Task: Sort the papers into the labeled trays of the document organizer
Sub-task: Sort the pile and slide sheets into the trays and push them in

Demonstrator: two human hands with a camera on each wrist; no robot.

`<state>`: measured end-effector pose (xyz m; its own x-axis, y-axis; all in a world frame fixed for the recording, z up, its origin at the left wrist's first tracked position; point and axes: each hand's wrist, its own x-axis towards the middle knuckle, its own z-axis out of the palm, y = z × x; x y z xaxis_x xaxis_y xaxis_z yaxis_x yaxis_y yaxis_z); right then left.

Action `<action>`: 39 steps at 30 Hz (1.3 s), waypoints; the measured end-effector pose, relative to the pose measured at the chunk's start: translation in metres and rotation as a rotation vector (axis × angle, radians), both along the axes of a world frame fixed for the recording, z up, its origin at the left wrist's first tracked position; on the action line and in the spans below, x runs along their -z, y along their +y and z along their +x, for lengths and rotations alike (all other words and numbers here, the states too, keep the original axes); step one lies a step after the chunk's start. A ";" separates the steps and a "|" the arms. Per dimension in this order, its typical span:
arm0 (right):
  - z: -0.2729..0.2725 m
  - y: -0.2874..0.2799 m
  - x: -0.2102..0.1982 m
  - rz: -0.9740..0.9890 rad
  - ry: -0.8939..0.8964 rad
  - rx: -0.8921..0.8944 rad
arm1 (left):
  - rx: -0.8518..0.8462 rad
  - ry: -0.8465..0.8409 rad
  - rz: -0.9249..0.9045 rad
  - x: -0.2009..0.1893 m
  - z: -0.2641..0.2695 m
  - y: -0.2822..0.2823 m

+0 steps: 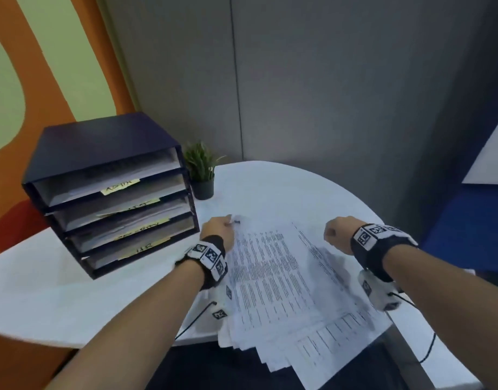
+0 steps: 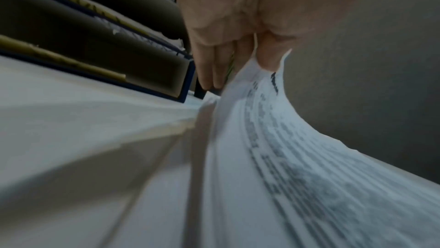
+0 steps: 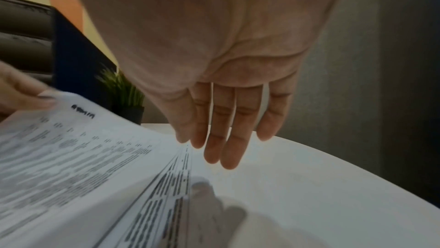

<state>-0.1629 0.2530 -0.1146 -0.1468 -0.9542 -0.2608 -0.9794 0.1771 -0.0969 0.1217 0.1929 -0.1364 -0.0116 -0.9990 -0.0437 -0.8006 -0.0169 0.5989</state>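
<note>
Fanned papers (image 1: 293,305) lie nearest, their lower ends hanging past the near edge of the white desk (image 1: 73,299). On that pile the top sheet (image 2: 273,120) is pinched at its far left corner by the left hand (image 1: 218,230), thumb and fingers (image 2: 269,58) closed on the corner, which curls upward. A dark heading at that corner is too blurred to read with confidence. Above the pile's right side, the right hand (image 3: 226,112) hovers with fingers (image 3: 232,150) straight and relaxed, holding nothing.

Just left of the pile stands the dark document organizer (image 1: 107,187), four trays with yellow labels. Only the top label (image 1: 120,186), "ADMIN", reads clearly; the lower three are partly hidden or smeared. Every tray already holds paper. A small potted plant (image 1: 201,170) stands behind the organizer's right side.

Risks, in my judgement:
- The corner pinch may drag a second sheet along, since the sheets lie closely overlapped.
- With no hand pressing the pile down, a pull could slide the overhanging sheets off the desk.
- A sheet held by one corner will sag and may buckle against a tray lip or the paper already inside.
- Misfiling is possible if the heading is not matched to the right label.
</note>
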 end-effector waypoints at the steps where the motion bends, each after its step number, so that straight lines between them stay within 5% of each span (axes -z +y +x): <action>1: 0.003 0.001 0.001 0.007 0.015 -0.015 | 0.026 -0.069 0.004 0.004 0.001 0.000; 3: 0.008 0.003 0.006 0.007 0.031 -0.049 | 0.035 -0.119 -0.043 -0.001 0.003 -0.001; 11: 0.029 -0.005 0.007 -0.088 0.039 -0.056 | -0.151 0.291 -0.422 -0.062 0.053 0.009; 15: 0.036 -0.014 -0.004 -0.147 0.021 -0.016 | -0.334 0.407 -0.484 -0.075 0.104 0.019; 22: 0.072 -0.026 -0.025 -0.192 -0.102 -0.077 | -0.412 0.437 -0.467 -0.067 0.171 0.026; 27: 0.115 -0.019 -0.033 -0.146 -0.864 -0.020 | -0.421 0.566 -0.326 -0.060 0.146 0.028; 31: 0.125 -0.020 -0.046 -0.146 -1.048 -0.084 | -0.409 0.712 -0.232 -0.056 0.100 0.021; 36: 0.092 -0.015 -0.076 -0.192 -1.565 0.250 | -0.483 0.656 -0.101 -0.046 0.045 0.012; 38: 0.073 -0.004 -0.080 -0.180 -1.548 0.210 | -0.499 0.634 -0.023 -0.036 0.025 0.012; 39: 0.064 0.002 -0.077 -0.196 -1.387 0.180 | -0.496 0.643 0.010 -0.030 0.016 0.011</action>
<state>-0.0984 0.2553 -0.0380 -0.0061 -0.9873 -0.1590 -0.0358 0.1591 -0.9866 0.1379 0.2043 -0.1067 0.4062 -0.8942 -0.1880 -0.1976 -0.2868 0.9374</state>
